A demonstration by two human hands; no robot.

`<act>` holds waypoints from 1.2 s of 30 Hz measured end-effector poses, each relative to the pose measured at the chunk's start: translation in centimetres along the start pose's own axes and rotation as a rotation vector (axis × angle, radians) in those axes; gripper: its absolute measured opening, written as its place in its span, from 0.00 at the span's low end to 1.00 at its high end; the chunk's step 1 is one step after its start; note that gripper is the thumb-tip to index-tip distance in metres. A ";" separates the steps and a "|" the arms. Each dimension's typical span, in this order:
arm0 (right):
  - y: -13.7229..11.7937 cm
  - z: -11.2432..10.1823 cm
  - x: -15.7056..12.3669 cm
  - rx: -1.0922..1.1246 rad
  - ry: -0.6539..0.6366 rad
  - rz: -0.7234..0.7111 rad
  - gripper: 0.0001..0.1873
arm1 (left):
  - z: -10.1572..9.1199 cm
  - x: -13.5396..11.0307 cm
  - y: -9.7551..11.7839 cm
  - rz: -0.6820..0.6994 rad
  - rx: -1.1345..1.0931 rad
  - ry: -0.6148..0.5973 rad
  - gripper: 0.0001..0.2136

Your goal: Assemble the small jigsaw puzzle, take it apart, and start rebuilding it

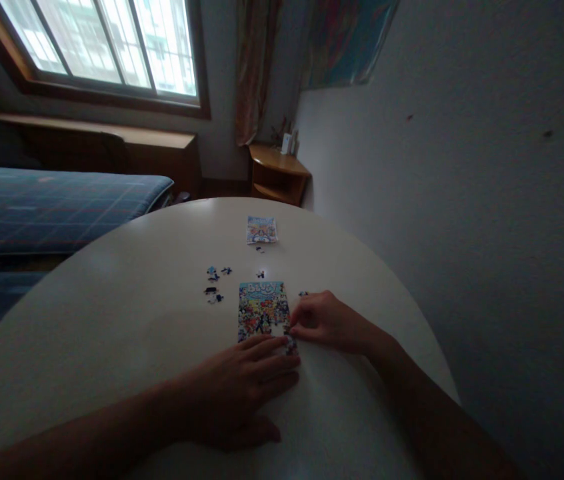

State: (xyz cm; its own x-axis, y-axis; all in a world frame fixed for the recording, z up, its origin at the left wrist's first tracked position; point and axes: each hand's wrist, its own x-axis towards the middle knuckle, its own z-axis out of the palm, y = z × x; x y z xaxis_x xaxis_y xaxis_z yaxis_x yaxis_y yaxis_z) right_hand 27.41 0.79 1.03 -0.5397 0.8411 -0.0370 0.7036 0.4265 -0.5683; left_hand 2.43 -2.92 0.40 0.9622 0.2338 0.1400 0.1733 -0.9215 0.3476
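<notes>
A colourful, partly assembled jigsaw puzzle (263, 307) lies flat on the round white table (162, 360), with a pale gap near its lower right. My left hand (255, 383) rests flat across the puzzle's lower edge, fingers stretched out and covering part of it. At the right edge, beside the gap, my right hand (329, 321) is closed, thumb and forefinger pinched together. Whatever is between those fingertips is too small to make out. Just beyond the right hand lies a loose puzzle piece (303, 293). Another loose piece (261, 274) sits just above the puzzle's top edge.
Several loose puzzle pieces (213, 285) are scattered left of the puzzle. Farther back lie a small dark piece (261, 250) and a printed picture sheet (262, 230). A plaid mattress (62, 207) stands beyond the table's left side; a wall (462, 220) runs along the right.
</notes>
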 end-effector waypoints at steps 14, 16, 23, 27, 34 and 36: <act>-0.3 0.0 0.0 -0.025 0.070 0.009 0.05 | -0.2 -0.1 -0.2 -0.023 -0.004 -0.029 0.29; -0.3 0.0 0.0 -0.020 0.060 0.023 0.06 | -0.2 -0.1 -0.2 -0.016 -0.013 -0.017 0.29; -0.1 0.0 0.0 0.027 0.034 0.030 0.05 | 0.0 -0.1 -0.2 -0.016 -0.032 -0.007 0.29; 0.2 0.1 0.1 0.025 0.041 0.015 0.04 | 0.0 -0.1 -0.3 -0.024 -0.028 -0.018 0.29; -0.1 -0.1 0.0 -0.032 0.073 0.016 0.04 | -0.1 -0.1 -0.4 -0.024 -0.025 -0.009 0.29; -0.3 -0.1 0.0 -0.037 0.073 0.018 0.04 | 0.0 -0.1 -0.4 -0.021 -0.025 -0.005 0.29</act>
State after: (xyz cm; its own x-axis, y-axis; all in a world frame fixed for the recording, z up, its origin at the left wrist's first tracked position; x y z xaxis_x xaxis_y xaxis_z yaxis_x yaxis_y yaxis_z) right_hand 27.25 0.69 1.28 -0.4921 0.8704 0.0141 0.7304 0.4217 -0.5373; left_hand 2.26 -2.55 0.28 0.9594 0.2512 0.1279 0.1881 -0.9084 0.3733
